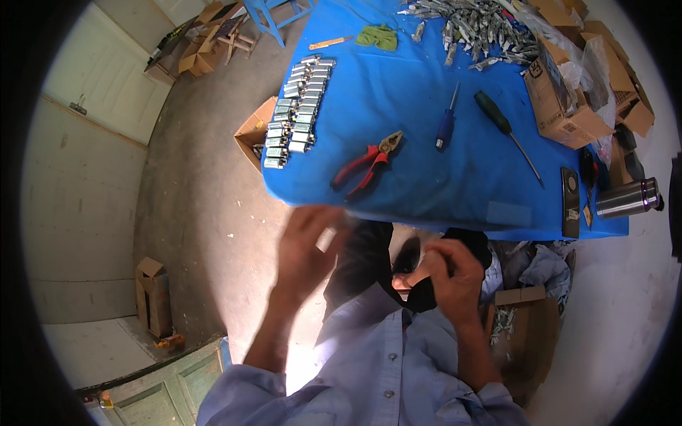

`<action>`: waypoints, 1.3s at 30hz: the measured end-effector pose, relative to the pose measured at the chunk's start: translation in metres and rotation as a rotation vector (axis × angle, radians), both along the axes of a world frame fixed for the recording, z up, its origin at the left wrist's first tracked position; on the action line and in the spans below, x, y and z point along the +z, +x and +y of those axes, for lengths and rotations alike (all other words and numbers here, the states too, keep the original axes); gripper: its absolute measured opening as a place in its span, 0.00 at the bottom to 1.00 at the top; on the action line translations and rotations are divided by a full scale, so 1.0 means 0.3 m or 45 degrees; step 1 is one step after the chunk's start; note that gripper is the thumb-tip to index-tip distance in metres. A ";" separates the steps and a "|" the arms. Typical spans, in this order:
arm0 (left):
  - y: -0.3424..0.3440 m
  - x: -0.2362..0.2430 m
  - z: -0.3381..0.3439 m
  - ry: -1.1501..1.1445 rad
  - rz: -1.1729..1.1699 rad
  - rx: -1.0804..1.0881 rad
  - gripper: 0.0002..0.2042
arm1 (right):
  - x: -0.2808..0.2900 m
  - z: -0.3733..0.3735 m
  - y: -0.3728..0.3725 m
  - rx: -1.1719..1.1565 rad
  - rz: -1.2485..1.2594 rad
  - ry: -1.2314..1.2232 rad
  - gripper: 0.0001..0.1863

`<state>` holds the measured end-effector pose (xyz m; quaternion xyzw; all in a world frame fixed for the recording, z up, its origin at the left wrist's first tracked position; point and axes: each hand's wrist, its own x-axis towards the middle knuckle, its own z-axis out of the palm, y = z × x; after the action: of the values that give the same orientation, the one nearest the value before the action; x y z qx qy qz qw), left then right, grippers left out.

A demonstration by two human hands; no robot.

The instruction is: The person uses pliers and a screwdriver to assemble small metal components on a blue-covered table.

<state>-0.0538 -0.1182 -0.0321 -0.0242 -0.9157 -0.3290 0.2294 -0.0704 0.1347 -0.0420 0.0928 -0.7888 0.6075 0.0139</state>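
My left hand [309, 245] is over the floor just off the table's near left edge, smeared by motion, so I cannot tell what its fingers do. My right hand [458, 277] hangs above my lap with its fingers curled in; whatever they may hold is hidden. Nearest on the blue-covered table [419, 192] lie red-handled pliers [369, 162], jaws pointing away. Small silvery metal parts [293, 106] stand in two rows along the left edge. A blue-handled screwdriver [446, 128] and a longer green-handled screwdriver [501, 121] lie farther right.
A heap of metal pieces [486, 35] covers the far right, beside open cardboard boxes [568, 106]. A steel bottle [629, 198] and a dark flat plate [570, 202] are at the right edge. A green cloth [376, 37] lies far left. A carton [526, 334] stands below on the right.
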 end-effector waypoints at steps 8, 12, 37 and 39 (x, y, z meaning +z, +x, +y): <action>-0.225 0.017 -0.294 -0.666 -0.066 0.091 0.15 | 0.001 0.129 -0.292 -0.272 0.453 0.498 0.05; -0.257 -0.013 -0.315 -0.716 -0.136 0.064 0.16 | -0.055 0.148 -0.371 -0.306 0.414 0.487 0.05; -0.273 -0.048 -0.295 -0.502 -0.062 0.168 0.12 | -0.170 0.128 -0.409 -0.505 0.590 0.632 0.05; -0.279 -0.024 -0.308 -0.564 -0.073 0.164 0.13 | -0.169 0.123 -0.411 -0.499 0.581 0.596 0.05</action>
<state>-0.1376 -0.2105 -0.0394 -0.0061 -0.9713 -0.1053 0.2131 -0.1936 0.1716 -0.0928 0.0739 -0.8856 0.3606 0.2834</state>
